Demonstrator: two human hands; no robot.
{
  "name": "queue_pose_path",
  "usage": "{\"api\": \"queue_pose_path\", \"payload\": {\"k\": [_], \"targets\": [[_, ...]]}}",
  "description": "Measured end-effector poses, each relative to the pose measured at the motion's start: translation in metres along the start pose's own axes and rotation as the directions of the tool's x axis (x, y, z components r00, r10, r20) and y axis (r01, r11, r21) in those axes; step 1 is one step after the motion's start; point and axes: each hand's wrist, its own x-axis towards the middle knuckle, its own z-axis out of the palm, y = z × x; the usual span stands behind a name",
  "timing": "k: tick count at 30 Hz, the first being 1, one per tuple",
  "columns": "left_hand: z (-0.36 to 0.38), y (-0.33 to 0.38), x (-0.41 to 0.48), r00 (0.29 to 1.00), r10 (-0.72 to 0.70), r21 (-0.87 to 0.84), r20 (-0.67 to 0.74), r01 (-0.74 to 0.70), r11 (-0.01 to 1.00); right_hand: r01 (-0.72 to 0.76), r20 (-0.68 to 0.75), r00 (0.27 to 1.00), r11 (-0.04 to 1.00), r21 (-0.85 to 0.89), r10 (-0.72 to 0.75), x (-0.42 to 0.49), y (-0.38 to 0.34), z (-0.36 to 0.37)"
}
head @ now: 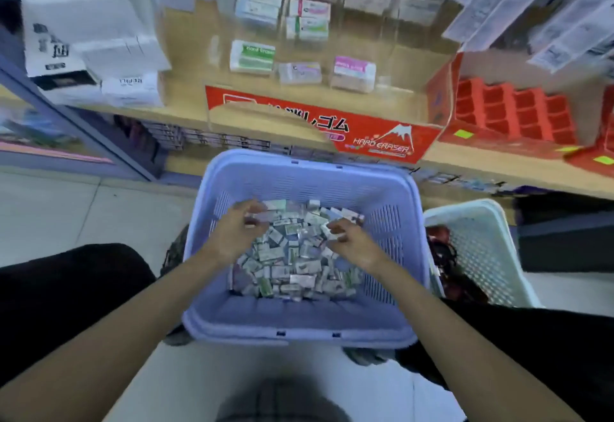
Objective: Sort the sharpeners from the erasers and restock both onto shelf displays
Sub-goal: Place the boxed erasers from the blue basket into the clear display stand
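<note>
A lilac plastic basket (299, 318) sits on the floor between my knees, filled with a pile of small wrapped erasers (292, 262). Both hands reach into it. My left hand (237, 232) has curled fingers that pinch a small packet at the pile's far left. My right hand (354, 242) pinches another small white packet near the pile's right side. Above, a clear display box with a red "Hard Eraser" front (375, 139) stands on the wooden shelf and holds a few eraser boxes (252, 56).
A white basket (481, 249) with dark red items stands to the right of the lilac one. Red compartment trays (511, 112) sit on the shelf at right. White boxes (126, 66) are stacked at left. Hanging packets crowd the upper right.
</note>
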Motion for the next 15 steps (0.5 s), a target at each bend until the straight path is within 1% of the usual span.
{"api": "queue_pose_path", "payload": {"k": [2, 4, 5, 6, 8, 9, 11, 14, 15], "targets": [[0.014, -0.026, 0.009, 0.993, -0.108, -0.043, -0.038, 0.106, 0.993, -0.023, -0.011, 1.000, 1.000, 0.001, 0.023, 0.026, 0.018, 0.011], [0.026, -0.050, 0.017, 0.974, -0.215, -0.069, -0.066, 0.211, 0.975, -0.044, -0.043, 0.998, 0.998, -0.042, 0.042, 0.057, 0.036, 0.020], [0.032, -0.060, 0.022, 0.966, -0.245, -0.061, -0.080, 0.241, 0.969, -0.056, -0.063, 0.997, 0.995, -0.085, 0.051, 0.072, 0.046, 0.024], [0.037, -0.070, 0.027, 0.962, -0.261, -0.036, -0.083, 0.259, 0.965, -0.076, -0.076, 0.995, 0.984, -0.163, 0.064, 0.086, 0.055, 0.028], [0.046, -0.082, 0.034, 0.954, -0.290, -0.002, -0.079, 0.291, 0.957, -0.160, -0.091, 0.986, 0.931, -0.329, 0.137, 0.103, 0.070, 0.032], [0.049, -0.086, 0.037, 0.950, -0.304, -0.007, -0.075, 0.305, 0.952, -0.192, -0.100, 0.981, 0.914, -0.357, 0.166, 0.107, 0.077, 0.033], [0.055, -0.096, 0.043, 0.946, -0.320, -0.057, -0.054, 0.317, 0.947, -0.196, -0.150, 0.977, 0.926, -0.324, 0.154, 0.107, 0.087, 0.038], [0.063, -0.101, 0.044, 0.933, -0.358, -0.175, 0.031, 0.358, 0.917, -0.164, -0.249, 0.964, 0.950, -0.266, 0.097, 0.095, 0.094, 0.058], [0.067, -0.101, 0.044, 0.935, -0.350, -0.201, 0.059, 0.355, 0.913, -0.150, -0.267, 0.960, 0.956, -0.251, 0.080, 0.090, 0.098, 0.065]]}}
